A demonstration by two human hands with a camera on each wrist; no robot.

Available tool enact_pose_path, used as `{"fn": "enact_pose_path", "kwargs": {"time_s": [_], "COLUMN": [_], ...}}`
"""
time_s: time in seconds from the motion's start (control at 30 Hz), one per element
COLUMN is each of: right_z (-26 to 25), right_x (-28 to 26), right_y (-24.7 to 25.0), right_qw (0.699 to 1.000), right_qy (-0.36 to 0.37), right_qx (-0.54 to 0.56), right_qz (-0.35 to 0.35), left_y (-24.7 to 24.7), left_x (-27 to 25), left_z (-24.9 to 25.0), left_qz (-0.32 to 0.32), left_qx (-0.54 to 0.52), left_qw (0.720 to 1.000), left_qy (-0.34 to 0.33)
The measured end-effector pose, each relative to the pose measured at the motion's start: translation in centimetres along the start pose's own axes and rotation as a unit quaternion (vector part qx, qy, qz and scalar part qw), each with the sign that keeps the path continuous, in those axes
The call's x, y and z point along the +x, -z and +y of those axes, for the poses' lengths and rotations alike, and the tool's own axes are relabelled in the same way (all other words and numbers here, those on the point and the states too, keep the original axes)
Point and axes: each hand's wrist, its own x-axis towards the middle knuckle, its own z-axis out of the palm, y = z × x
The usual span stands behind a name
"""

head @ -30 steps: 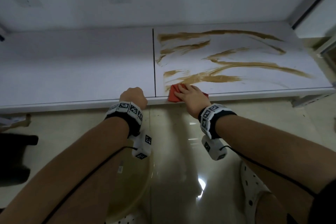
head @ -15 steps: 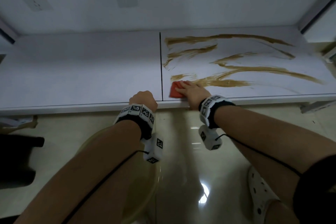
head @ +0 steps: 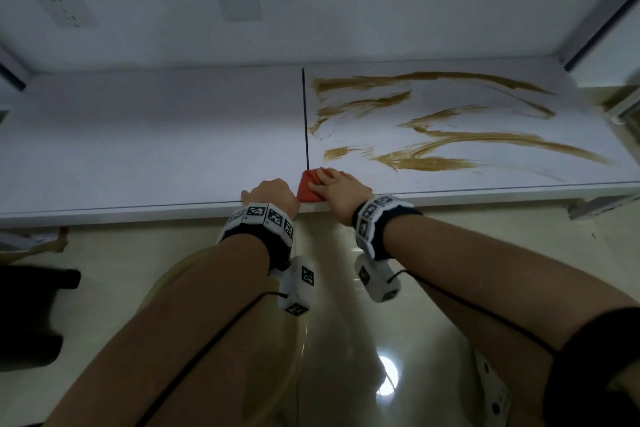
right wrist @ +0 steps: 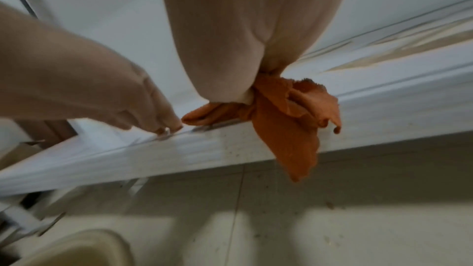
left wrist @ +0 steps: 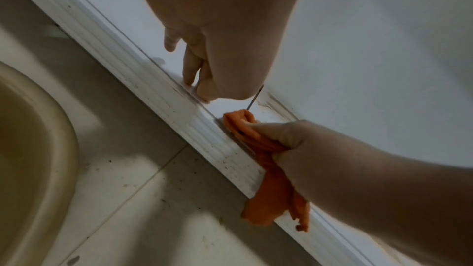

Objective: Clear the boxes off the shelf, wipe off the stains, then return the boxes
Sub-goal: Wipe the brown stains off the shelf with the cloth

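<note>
Shelf (head: 138,149) of 2 white panels runs across the head view, split by a dark seam (head: 305,114). Brown stains (head: 450,149) streak only the right panel; no boxes show on either one. The right hand (head: 341,192) lies over an orange cloth (head: 306,189) at the front edge just right of the seam; from the left wrist view its fingers are closed around the bunched cloth (left wrist: 268,169), and a loose tail hangs down past the shelf lip (right wrist: 294,139). The left hand (head: 273,192) sits just beside the cloth, fingers curled and holding nothing, with its fingertips (right wrist: 169,123) touching the front edge of the left panel.

On the floor (head: 519,253) below the arms stands a round beige basin (left wrist: 30,159); what is in it cannot be made out.

Compared with 0.5 s ago, the cloth and right hand have slid left and nearer the lip, away from the lowest smear and up to the seam. The left hand keeps its place on the edge, and the streaks look unchanged.
</note>
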Motion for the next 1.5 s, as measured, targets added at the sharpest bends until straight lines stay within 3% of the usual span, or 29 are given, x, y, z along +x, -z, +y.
{"fn": "enact_pose_path", "kwargs": {"time_s": [0.1,0.23,0.33,0.67,0.77,0.93,1.03,1.3,1.4,1.5], "right_z": [2.3,6.9,7.8,2.0,3.9,9.2,9.6,3.1,3.1,4.8], "right_x": [0.1,-3.4,-6.0,-0.6,-0.6,-4.2,-6.2,-1.9,-1.4,-2.7], "right_y": [0.5,-0.5,-2.5,-1.5,-1.0,-1.4,-2.2,-1.5,-1.1,-1.0], "right_qw": [1.0,0.991,0.981,0.998,0.997,0.982,0.976,0.996,0.997,0.995], "right_qy": [-0.027,-0.124,-0.176,-0.038,-0.055,-0.172,-0.205,-0.067,-0.054,-0.092], "right_qx": [0.014,0.042,0.059,0.035,0.047,0.067,0.057,0.058,0.057,0.032], "right_qz": [-0.009,0.021,0.054,0.023,0.018,0.035,0.046,0.014,-0.002,0.008], "left_y": [-0.1,0.0,-0.1,-0.4,-0.5,-0.7,-0.7,-0.4,-0.2,0.1], "left_x": [0.3,0.3,0.3,-0.1,0.0,0.5,0.4,0.2,0.4,0.5], "left_z": [0.1,1.0,1.2,1.0,1.2,1.2,1.2,1.0,1.1,1.2], "left_qz": [-0.006,-0.027,-0.021,-0.015,-0.006,-0.008,-0.019,0.004,0.006,0.007], "left_qx": [0.004,0.035,0.041,0.019,0.024,-0.021,-0.04,-0.039,-0.036,-0.038], "left_qw": [1.0,0.999,0.999,0.999,0.999,1.0,0.999,0.999,0.999,0.999], "left_qy": [0.003,0.016,0.028,0.042,0.046,0.016,0.009,-0.004,-0.008,-0.011]}}
